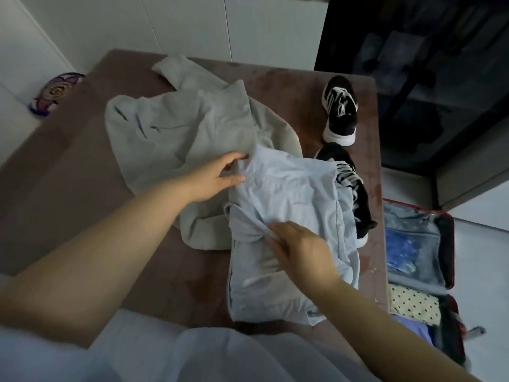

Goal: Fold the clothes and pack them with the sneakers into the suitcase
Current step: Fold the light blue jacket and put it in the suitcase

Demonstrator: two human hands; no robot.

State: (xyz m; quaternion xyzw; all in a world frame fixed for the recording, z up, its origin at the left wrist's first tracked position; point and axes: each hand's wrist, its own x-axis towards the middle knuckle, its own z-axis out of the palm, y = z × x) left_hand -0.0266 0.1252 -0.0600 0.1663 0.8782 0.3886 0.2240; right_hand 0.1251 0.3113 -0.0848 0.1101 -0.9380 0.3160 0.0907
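The brown worktop (68, 188) carried everything not yet packed, and the light blue shirt (289, 194) lay toward its near right side. Beyond and left of that shirt sprawled the pale grey zip-neck top (176, 133), spread loose and unfolded, with one edge running under the shirt. Right of the shirt, down on the floor past the worktop's edge, the red-rimmed suitcase (449, 244) lay open. It held a polka-dot cloth (413, 304) and something bluish just nearer than that, so some packing looked done.

The shirt itself was partly folded into a rough oblong, its right edge rumpled. One black-and-white sneaker (355, 194) sat touching the shirt's right side, partly under it. The other sneaker (341, 111) stood farther off, beyond the shirt's far right corner.

The left hand (217, 177) pinched the shirt's far left corner between thumb and fingers. The right hand (300, 249) gripped a bunched fold near the shirt's middle, fingers curled into the cloth.

By my reckoning, what remained was finishing this shirt, folding the grey top, and loading both along with the sneakers.
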